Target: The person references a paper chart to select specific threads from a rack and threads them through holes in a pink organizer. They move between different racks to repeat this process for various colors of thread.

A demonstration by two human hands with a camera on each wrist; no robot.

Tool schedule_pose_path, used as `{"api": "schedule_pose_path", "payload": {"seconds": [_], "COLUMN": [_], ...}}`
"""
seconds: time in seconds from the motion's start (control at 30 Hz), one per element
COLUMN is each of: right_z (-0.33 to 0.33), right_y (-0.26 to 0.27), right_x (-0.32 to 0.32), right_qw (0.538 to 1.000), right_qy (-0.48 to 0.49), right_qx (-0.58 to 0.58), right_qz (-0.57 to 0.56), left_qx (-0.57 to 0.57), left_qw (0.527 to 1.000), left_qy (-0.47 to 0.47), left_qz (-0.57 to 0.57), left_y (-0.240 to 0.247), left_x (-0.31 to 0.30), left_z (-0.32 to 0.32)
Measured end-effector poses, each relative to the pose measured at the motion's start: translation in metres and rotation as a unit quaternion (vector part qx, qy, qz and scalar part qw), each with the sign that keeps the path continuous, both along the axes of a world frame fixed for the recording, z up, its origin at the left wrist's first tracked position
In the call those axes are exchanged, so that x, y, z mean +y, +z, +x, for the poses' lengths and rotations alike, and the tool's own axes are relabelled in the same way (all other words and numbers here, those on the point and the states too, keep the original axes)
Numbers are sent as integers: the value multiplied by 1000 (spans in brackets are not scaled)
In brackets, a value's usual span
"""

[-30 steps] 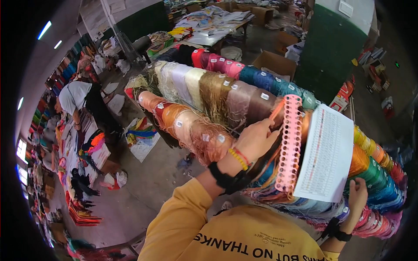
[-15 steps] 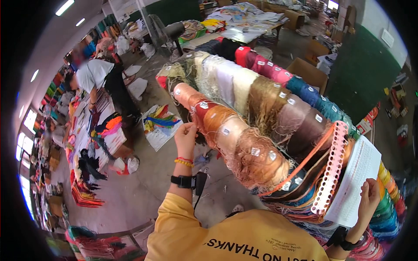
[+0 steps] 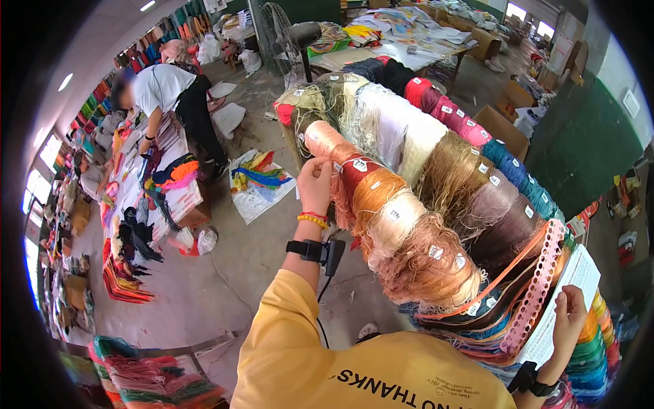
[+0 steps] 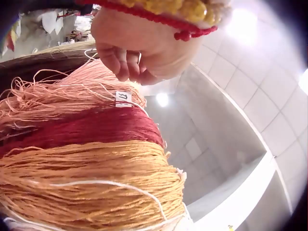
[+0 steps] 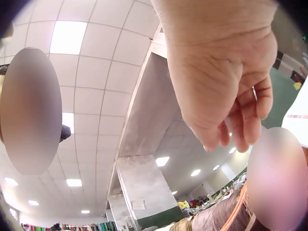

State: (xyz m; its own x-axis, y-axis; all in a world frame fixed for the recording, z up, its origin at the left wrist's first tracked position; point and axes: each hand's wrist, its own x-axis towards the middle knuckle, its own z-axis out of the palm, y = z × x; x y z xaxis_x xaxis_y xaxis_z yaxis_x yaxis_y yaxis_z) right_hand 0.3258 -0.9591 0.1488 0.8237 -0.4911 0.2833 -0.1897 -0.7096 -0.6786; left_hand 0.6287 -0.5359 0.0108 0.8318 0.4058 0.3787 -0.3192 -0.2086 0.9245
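My left hand (image 3: 315,187) is at the salmon-pink thread skein (image 3: 327,140) at the end of the front row, fingers curled and fingertips right at its strands (image 4: 57,91). I cannot tell whether a strand is between them. A dark red skein (image 4: 91,125) with a paper tag lies beside it, then an orange-gold one (image 4: 96,163). My right hand (image 3: 569,320), fingers loosely bent with nothing in them, hovers by a white printed sheet (image 3: 569,293). A pink strip with holes (image 3: 535,293) lies beside the sheet, orange thread (image 3: 504,273) running from its upper end.
Rows of tagged skeins, with cream thread (image 3: 426,140) and brown thread (image 3: 453,170) behind the front row, fill the rack. Another person (image 3: 167,92) bends over a table of coloured thread bundles at left. A fan (image 3: 279,44) and a green pillar (image 3: 575,136) stand beyond.
My left hand has left the orange thread at the pink strip and moved left to the salmon skein. The right hand stays near the sheet. The head view has swung left.
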Motion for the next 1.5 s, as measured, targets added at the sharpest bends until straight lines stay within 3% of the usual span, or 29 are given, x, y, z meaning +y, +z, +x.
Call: {"api": "schedule_pose_path", "payload": {"seconds": [0.2, 0.3, 0.4, 0.53, 0.6, 0.7, 0.83, 0.9, 0.97, 1.03, 1.1, 1.17, 1.3, 1.33, 1.43, 1.47, 1.5], "right_z": [8, 14, 16, 17, 17, 18, 21, 23, 25, 28, 33, 39, 54, 57, 65, 67, 68], "right_y": [5, 3, 6, 6, 3, 1, 2, 2, 2, 3, 7, 14, 13, 8, 6, 4, 2], "right_x": [16, 24, 30, 32, 31, 32, 33, 32, 31, 31, 30, 31, 36, 41, 58, 61, 63], "right_qw": [999, 999, 999, 999, 999, 998, 998, 997, 996, 996, 995, 994, 990, 989, 983, 981, 980], "right_qy": [9, 31, 31, 32, 32, 34, 43, 54, 58, 62, 66, 70, 114, 124, 167, 176, 183], "right_qx": [28, 5, 18, 26, 21, 36, 36, 35, 41, 46, 49, 53, 41, 40, 54, 52, 49], "right_qz": [-12, -15, -4, -19, -25, -30, -39, -52, -51, -51, -52, -71, -76, -68, -55, -57, -60], "left_qx": [10, 22, 57, 108, 160, 126, 42, 67, 145, 181, 196, 128, 44, 31, 41, 149, 87], "left_qw": [999, 989, 986, 978, 943, 874, 849, 914, 912, 888, 851, 835, 726, 718, 798, 858, 860], "left_qy": [-27, -39, -38, -151, -197, -251, -328, -155, -46, 70, 304, 393, 613, 624, 474, 418, 340], "left_qz": [40, 143, 153, -98, -215, -397, -413, -370, -382, -417, -380, -365, -309, -307, -370, -259, -370], "left_y": [6, 4, 16, 7, 12, 29, 5, -9, -44, -83, -102, -140, -129, -128, -116, -107, -112], "left_x": [7, 7, 7, 17, 24, 27, 80, 110, 171, 242, 312, 423, 585, 603, 528, 484, 455], "left_z": [22, 36, 36, 43, 37, 22, 10, -6, -34, -79, -138, -221, -376, -400, -380, -349, -311]}}
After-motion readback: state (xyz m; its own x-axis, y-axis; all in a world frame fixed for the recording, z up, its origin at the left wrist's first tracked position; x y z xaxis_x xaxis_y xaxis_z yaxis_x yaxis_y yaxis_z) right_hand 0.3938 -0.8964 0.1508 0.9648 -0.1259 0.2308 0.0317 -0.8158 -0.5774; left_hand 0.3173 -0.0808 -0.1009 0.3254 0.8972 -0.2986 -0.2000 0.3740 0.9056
